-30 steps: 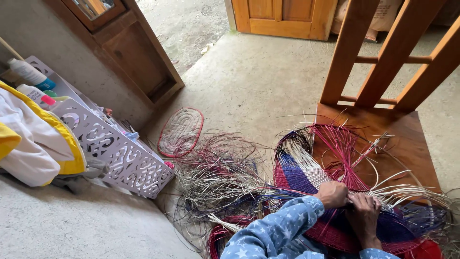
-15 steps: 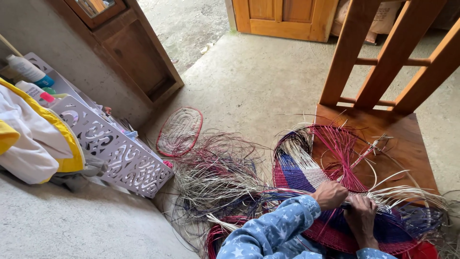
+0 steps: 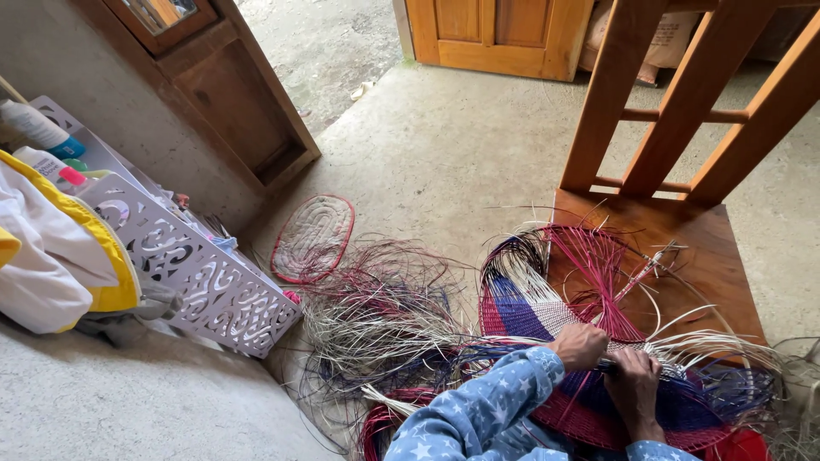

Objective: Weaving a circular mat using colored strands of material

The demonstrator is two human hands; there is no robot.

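A round woven piece [image 3: 547, 320] of red, blue and pale straw strands lies across my lap and the seat of a wooden chair [image 3: 666, 230]. My left hand [image 3: 581, 344] is closed on the pale strands near the weave's middle. Right beside it my right hand [image 3: 634, 382] pinches the same bundle of strands. Both sleeves are blue with white stars. Loose red strands [image 3: 598, 265] fan out over the chair seat, and pale ones [image 3: 726, 346] trail off to the right.
A tangled heap of loose straw [image 3: 384, 320] lies on the concrete floor to the left. An oval red-edged mat [image 3: 313, 237] lies beyond it. A white cut-out rack [image 3: 196, 273] with bottles and a yellow-white cloth [image 3: 60, 256] stands at left. Wooden doors [image 3: 495, 34] are behind.
Both hands have stayed on the strands with only slight shifts; the view has hardly moved.
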